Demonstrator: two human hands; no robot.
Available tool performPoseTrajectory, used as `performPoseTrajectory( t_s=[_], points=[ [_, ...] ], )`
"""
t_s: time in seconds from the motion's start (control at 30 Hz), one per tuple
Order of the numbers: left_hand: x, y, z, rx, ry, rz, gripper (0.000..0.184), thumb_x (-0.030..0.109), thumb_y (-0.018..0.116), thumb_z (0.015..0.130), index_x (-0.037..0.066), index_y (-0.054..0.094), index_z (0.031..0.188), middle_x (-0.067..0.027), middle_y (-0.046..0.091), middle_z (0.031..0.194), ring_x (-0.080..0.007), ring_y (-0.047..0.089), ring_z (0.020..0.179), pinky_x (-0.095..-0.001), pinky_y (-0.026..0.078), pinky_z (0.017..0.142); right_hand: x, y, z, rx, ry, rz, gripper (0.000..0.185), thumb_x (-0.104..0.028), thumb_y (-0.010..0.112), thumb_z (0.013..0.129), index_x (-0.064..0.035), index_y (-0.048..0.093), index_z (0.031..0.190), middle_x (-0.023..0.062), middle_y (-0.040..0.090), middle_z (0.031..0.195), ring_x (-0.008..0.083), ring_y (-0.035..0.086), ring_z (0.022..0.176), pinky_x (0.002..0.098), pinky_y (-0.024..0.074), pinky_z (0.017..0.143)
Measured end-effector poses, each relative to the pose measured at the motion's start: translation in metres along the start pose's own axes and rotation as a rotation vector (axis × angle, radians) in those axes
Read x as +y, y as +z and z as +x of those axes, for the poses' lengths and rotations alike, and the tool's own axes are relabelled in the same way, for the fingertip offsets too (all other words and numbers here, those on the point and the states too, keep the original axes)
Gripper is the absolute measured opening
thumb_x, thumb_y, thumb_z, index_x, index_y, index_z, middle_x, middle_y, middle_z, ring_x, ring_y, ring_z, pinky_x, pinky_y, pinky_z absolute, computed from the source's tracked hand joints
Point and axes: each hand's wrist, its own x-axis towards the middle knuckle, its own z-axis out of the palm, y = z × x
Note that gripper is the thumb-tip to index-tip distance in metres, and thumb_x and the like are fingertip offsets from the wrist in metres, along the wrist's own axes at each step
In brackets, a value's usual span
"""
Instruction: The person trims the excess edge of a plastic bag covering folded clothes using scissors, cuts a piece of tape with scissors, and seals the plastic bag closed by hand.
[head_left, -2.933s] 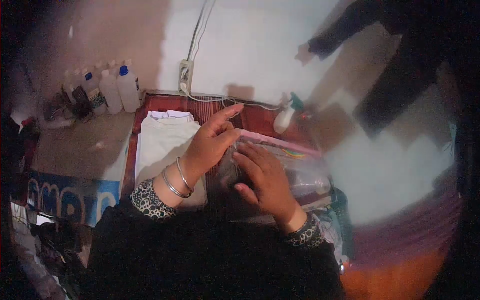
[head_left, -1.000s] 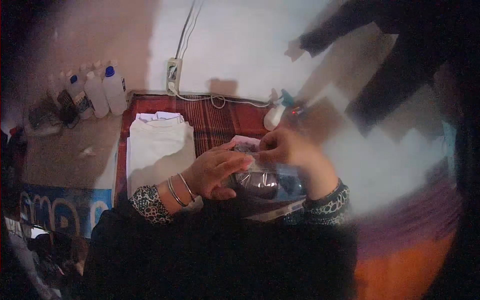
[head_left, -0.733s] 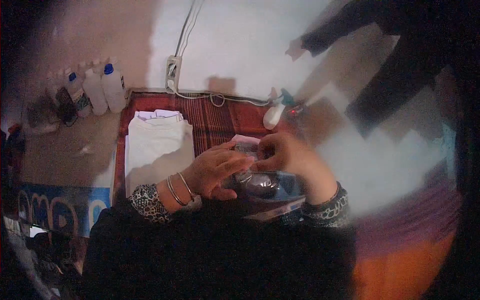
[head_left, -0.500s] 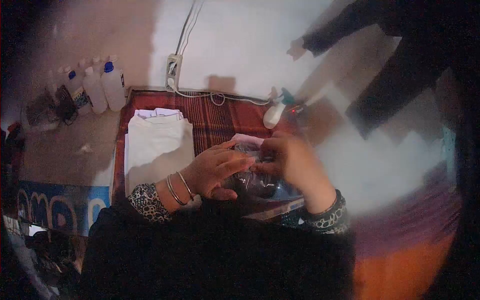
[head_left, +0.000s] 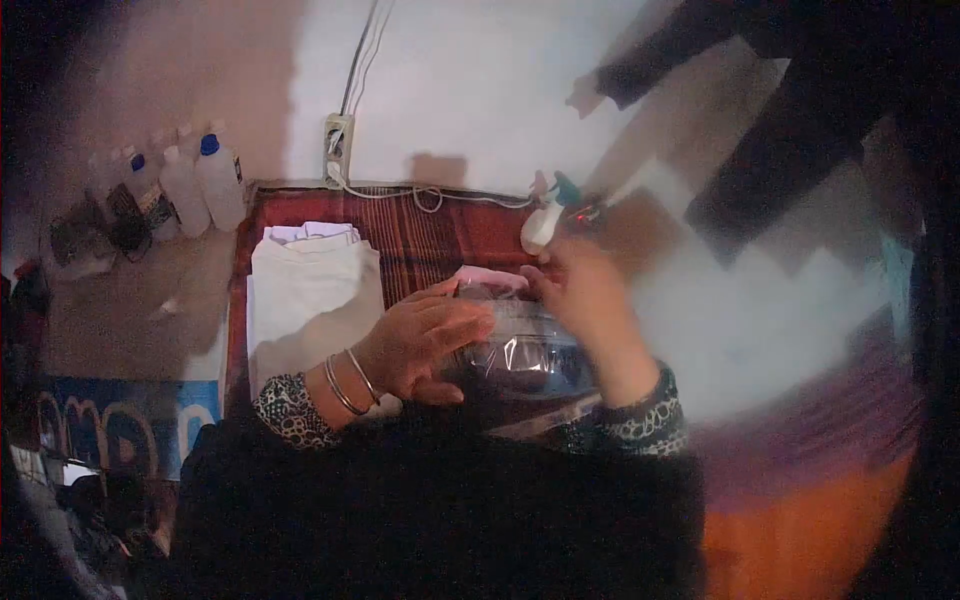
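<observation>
A clear plastic packet [head_left: 525, 352], shiny and with something dark inside, lies in front of me. Pink cloth [head_left: 492, 277] shows along its far edge. My left hand [head_left: 425, 345], wearing metal bangles, rests on the packet's left side with its fingers stretched out. At the far right of the packet is my right hand [head_left: 588, 295], thumb and forefinger apart close to the pink cloth. I make out nothing between them; its other fingers are partly hidden. To the left sits a stack of folded white shirts [head_left: 312, 295].
A spray bottle [head_left: 542, 228] stands beyond my right hand on the red plaid cloth [head_left: 400, 225]. Several plastic bottles [head_left: 215, 185] are at the far left. A power strip [head_left: 338, 150] with cables is by the wall. Dark garments [head_left: 760, 140] appear at the upper right.
My right hand has moved off the middle of the packet toward its far right side, and its fingers have opened. The left hand stays almost in place. The view has shifted slightly.
</observation>
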Motion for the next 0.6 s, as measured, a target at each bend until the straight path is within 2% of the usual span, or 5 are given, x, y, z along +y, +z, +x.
performPoseTrajectory(
  t_s=[0.13,0.2,0.3,0.53,0.6],
  points=[
    [-0.002,-0.005,-0.003,-0.069,-0.043,-0.033,0.079,0.065,0.053,0.083,0.009,0.04,0.137,-0.016,0.055,0.125,-0.034,0.056,0.115,-0.0555,0.03,0.107,-0.02,-0.001,-0.042,0.212,-0.244,0.003,0.046,-0.03,0.07,0.077,-0.0038,0.061,0.113,0.0192,0.061,0.116,0.0367,0.055,0.111,0.0468,0.0421,0.094],
    [-0.001,-0.006,-0.002,-0.02,-0.062,-0.083,0.082,0.066,0.052,0.083,0.006,0.04,0.137,-0.0151,0.059,0.12,-0.0337,0.058,0.112,-0.0558,0.03,0.107,-0.029,0.0,-0.063,-0.031,-0.467,0.025,0.059,-0.036,0.069,0.079,-0.0082,0.055,0.129,0.0173,0.055,0.128,0.0366,0.048,0.124,0.0527,0.03,0.107],
    [0.015,-0.017,0.001,-0.027,-0.207,-0.104,0.084,0.068,0.05,0.083,0.004,0.04,0.136,-0.0151,0.061,0.117,-0.0325,0.059,0.109,-0.0522,0.031,0.107,-0.031,-0.003,-0.079,-0.062,-0.461,-0.003,0.062,-0.041,0.069,0.077,-0.0063,0.056,0.127,0.0179,0.053,0.132,0.0381,0.043,0.129,0.0575,0.0223,0.109],
    [0.053,-0.024,0.018,0.012,-0.308,-0.479,0.091,0.07,0.048,0.083,0.003,0.034,0.142,-0.0154,0.063,0.107,-0.0321,0.062,0.101,-0.043,0.035,0.103,0.008,-0.014,-0.113,0.053,-0.622,0.296,0.06,-0.046,0.067,0.075,-0.0014,0.063,0.116,0.0192,0.063,0.116,0.0388,0.056,0.113,0.0537,0.0332,0.103],
    [0.069,-0.02,0.03,-0.183,-0.185,-0.636,0.093,0.067,0.05,0.084,0.003,0.026,0.146,-0.0142,0.064,0.102,-0.0316,0.063,0.096,-0.0417,0.04,0.098,0.004,-0.02,-0.119,0.174,-0.346,0.62,0.057,-0.041,0.071,0.072,-0.001,0.065,0.112,0.0195,0.063,0.11,0.0377,0.059,0.107,0.0459,0.0414,0.097]
  ],
)
